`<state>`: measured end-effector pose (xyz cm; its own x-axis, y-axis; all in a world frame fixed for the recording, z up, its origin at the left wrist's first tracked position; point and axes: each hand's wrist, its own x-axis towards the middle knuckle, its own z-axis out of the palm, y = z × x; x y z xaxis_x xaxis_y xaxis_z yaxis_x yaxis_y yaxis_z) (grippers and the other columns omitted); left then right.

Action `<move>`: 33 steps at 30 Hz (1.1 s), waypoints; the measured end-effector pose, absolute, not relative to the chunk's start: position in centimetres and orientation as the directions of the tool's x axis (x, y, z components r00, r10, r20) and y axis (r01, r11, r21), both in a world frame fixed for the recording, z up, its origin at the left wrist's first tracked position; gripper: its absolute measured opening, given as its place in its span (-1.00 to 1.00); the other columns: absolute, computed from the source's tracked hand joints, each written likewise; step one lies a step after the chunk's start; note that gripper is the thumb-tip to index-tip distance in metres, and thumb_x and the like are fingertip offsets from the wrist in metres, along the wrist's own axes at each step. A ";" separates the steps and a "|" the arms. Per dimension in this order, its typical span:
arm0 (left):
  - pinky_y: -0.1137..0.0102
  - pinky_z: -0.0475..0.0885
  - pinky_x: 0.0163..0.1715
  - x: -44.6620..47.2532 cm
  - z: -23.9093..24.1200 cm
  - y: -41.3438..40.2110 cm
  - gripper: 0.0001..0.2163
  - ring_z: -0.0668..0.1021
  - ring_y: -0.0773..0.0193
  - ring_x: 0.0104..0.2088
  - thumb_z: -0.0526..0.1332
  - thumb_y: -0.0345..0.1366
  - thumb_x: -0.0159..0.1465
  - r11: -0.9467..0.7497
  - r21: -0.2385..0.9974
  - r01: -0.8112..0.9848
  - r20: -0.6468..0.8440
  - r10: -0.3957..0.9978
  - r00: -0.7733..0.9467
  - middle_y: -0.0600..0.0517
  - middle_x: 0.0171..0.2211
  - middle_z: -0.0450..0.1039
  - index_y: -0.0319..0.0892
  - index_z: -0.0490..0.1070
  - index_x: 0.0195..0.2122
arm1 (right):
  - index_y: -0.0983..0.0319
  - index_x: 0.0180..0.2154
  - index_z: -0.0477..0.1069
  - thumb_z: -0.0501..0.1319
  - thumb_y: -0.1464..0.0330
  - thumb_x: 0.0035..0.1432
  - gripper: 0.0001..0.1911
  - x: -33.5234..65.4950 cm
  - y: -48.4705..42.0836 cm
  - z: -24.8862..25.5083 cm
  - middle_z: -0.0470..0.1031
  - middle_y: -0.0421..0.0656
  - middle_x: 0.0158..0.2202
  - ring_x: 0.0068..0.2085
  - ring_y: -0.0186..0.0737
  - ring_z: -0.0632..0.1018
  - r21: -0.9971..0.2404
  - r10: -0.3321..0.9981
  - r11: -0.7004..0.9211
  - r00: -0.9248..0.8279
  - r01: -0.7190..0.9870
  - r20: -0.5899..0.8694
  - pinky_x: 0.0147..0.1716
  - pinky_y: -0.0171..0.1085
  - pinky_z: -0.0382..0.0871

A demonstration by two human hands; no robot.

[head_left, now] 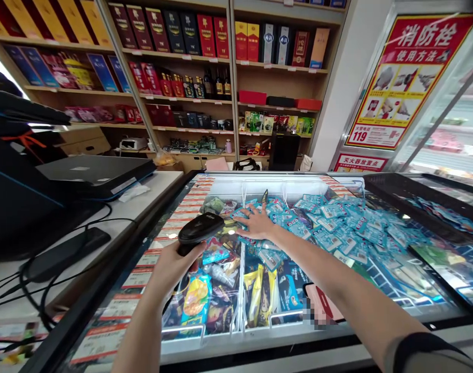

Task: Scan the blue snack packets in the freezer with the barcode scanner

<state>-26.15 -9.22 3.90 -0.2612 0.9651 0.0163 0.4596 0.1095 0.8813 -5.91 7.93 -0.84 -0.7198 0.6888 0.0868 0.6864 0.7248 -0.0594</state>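
Two bare hands reach over a glass-topped freezer [216,344]: the left hand [174,261] is wrapped round a black scanner [199,230], its head lying lengthwise toward two o'clock. At three o'clock from it, the right hand [259,224], nearer the blue packets [332,241], has fingers splayed wide, gripping nothing I can make out; most packets spread toward three o'clock.

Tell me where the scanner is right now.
In the head view, the scanner is left of centre, held in the left hand over the freezer, with the right hand spread just to its right.
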 end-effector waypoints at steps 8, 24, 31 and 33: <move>0.47 0.16 -0.65 -22.1 3.7 -6.6 -0.65 0.36 0.33 -0.68 0.23 0.03 0.03 0.095 0.841 0.532 0.021 0.978 -0.208 0.06 -0.75 0.35 -0.22 0.35 -0.55 | -0.01 0.28 -0.12 -0.32 -0.18 0.10 -0.21 3.5 4.4 1.3 -0.28 -0.24 0.35 0.30 0.17 -0.27 -0.130 0.769 0.630 -0.591 0.766 0.243 0.16 0.23 -0.45; 0.46 0.20 -0.68 -11.2 4.6 -1.8 -0.68 0.37 0.31 -0.71 0.21 -0.01 0.03 0.062 0.849 0.524 -0.032 0.997 -0.067 0.07 -0.75 0.33 -0.21 0.33 -0.51 | 0.23 0.28 -0.08 -0.18 -0.02 0.22 -0.29 14.8 7.5 -0.9 0.15 0.04 0.22 0.23 0.05 0.14 -0.286 0.906 0.422 -0.406 0.860 0.119 0.12 -0.03 -0.01; 0.45 0.22 -0.65 -6.6 4.7 0.5 -0.68 0.37 0.31 -0.71 0.22 -0.01 0.03 0.000 0.880 0.474 0.011 1.000 -0.021 0.07 -0.76 0.32 -0.20 0.31 -0.52 | 0.25 0.15 0.17 0.30 -0.09 -0.23 -0.04 17.2 9.4 -1.8 0.33 0.07 0.05 0.06 0.14 0.33 -0.306 0.882 0.472 -0.447 0.827 0.153 -0.02 -0.06 0.17; 0.45 0.20 -0.66 -5.9 4.4 0.8 -0.68 0.36 0.31 -0.71 0.21 -0.01 0.05 -0.016 0.878 0.479 0.028 0.999 -0.019 0.07 -0.76 0.31 -0.20 0.31 -0.52 | 0.26 0.09 0.22 0.35 -0.01 -0.24 -0.11 17.1 9.5 -1.8 0.37 0.05 -0.01 0.02 0.09 0.38 -0.404 0.903 0.430 -0.394 0.807 0.173 -0.07 -0.11 0.24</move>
<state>-5.92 0.84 4.42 -0.0193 0.9994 0.0282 0.4789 -0.0155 0.8777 17.06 9.52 -1.84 -0.3937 0.9027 0.1735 0.8073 0.4298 -0.4044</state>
